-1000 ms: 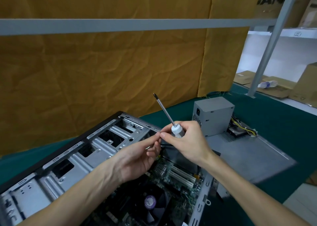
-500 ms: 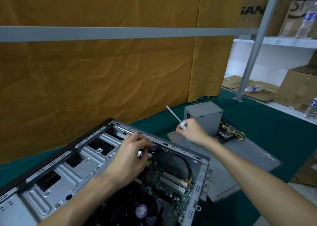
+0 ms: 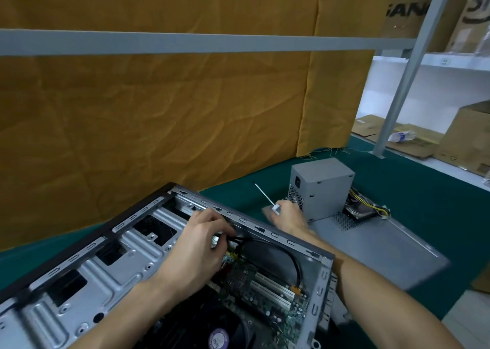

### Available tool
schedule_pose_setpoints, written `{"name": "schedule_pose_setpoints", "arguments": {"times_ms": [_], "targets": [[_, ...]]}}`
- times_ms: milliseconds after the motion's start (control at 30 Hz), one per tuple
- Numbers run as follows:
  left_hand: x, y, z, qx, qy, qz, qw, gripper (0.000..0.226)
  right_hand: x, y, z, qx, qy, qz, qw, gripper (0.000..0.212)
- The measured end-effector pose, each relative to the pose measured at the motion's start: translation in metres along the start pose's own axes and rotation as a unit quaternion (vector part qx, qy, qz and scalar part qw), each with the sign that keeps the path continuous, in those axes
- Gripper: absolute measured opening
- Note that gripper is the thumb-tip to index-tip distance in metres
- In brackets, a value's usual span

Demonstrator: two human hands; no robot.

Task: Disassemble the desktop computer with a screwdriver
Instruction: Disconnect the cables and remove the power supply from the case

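Note:
The open computer case lies on its side on the green table, its motherboard showing inside. My left hand reaches into the case near its top rail and pinches a small connector on a black cable. My right hand is beyond the case, down at the loose grey side panel, gripping the white-handled screwdriver, whose shaft points up and to the left.
A grey power supply stands on the side panel with a drive and yellow wires beside it. An orange cloth hangs behind the table. A metal post, shelves and cardboard boxes stand at the right.
My right hand carried the screwdriver away from the case, right and down to the side panel. My left hand moved into the case and took hold of the cable connector.

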State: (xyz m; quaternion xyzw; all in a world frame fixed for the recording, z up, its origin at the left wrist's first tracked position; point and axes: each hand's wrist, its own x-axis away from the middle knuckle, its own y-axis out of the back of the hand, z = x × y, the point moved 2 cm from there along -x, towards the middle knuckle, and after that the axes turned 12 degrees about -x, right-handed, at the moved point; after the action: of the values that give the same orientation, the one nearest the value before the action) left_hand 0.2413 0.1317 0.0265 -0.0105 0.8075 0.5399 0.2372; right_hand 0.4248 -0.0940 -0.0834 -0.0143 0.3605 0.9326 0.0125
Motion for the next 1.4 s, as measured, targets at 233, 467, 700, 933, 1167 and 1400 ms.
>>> {"name": "schedule_pose_setpoints", "arguments": {"times_ms": [233, 467, 700, 933, 1167, 1400], "targets": [[-0.001, -0.003, 0.003, -0.023, -0.004, -0.002, 1.000, 0.030, 0.019, 0.033, 0.020, -0.161, 0.000, 0.032, 0.987, 0.026], [0.000, 0.002, 0.019, -0.208, -0.016, 0.034, 0.977, 0.076, 0.106, 0.099, 0.098, -0.036, 0.118, 0.179, 0.976, 0.061], [0.015, 0.011, 0.035, -0.236, 0.035, 0.203, 0.950, 0.098, 0.165, 0.085, 0.122, 0.293, 0.291, 0.055, 0.909, 0.012], [0.028, 0.020, 0.040, -0.210, 0.059, 0.169, 0.961, 0.098, 0.149, 0.071, 0.124, 0.303, 0.343, 0.038, 0.888, 0.018], [0.057, 0.028, 0.048, -0.272, 0.153, 0.176, 0.934, 0.088, 0.121, 0.045, 0.157, 0.318, 0.328, 0.033, 0.889, 0.031], [0.014, 0.042, 0.051, -0.230, 0.055, 0.139, 0.962, 0.095, 0.150, 0.051, 0.140, 0.378, 0.284, -0.031, 0.881, 0.028]]}}
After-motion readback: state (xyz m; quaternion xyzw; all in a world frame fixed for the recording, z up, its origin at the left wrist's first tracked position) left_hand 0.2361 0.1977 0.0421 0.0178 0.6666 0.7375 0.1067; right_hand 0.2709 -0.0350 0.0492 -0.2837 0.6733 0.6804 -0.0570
